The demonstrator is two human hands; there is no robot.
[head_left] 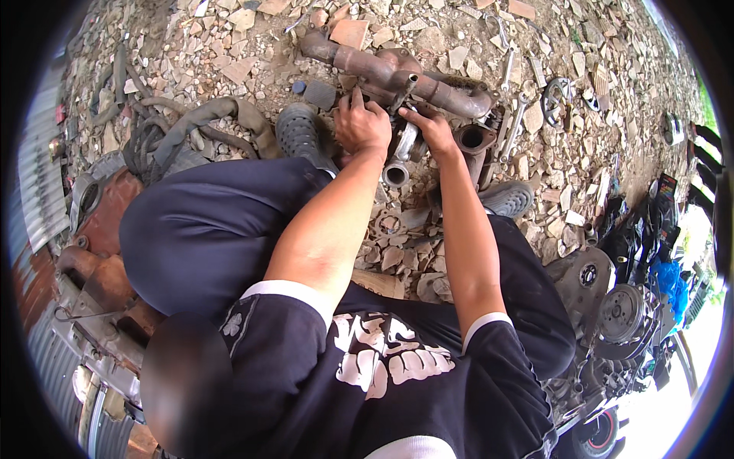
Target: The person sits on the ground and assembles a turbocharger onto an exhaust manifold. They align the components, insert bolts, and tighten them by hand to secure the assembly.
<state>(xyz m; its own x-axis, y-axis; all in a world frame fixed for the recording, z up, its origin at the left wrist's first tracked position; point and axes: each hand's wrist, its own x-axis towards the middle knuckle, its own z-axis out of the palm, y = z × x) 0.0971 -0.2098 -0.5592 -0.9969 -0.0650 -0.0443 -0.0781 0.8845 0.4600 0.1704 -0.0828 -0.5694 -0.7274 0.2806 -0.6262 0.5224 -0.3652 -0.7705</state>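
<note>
Between my hands stands a grey metal pipe fitting, with a round open end facing me and a narrow tube sticking up. My right hand grips its right side, the thumb laid along the top near the tube. On the other side, my left hand is closed, back upward, with one finger pointing forward; what lies under its fingers is hidden. Just beyond both hands lies a rusty exhaust manifold. Another rusty pipe with a flanged open mouth is beside my right wrist.
Broken stone and tile cover the ground. Wrenches lie at the far right, near a spoked metal wheel. Old hoses are heaped at left. Engine parts crowd the right; a rusty engine part sits left. Clogs flank the work.
</note>
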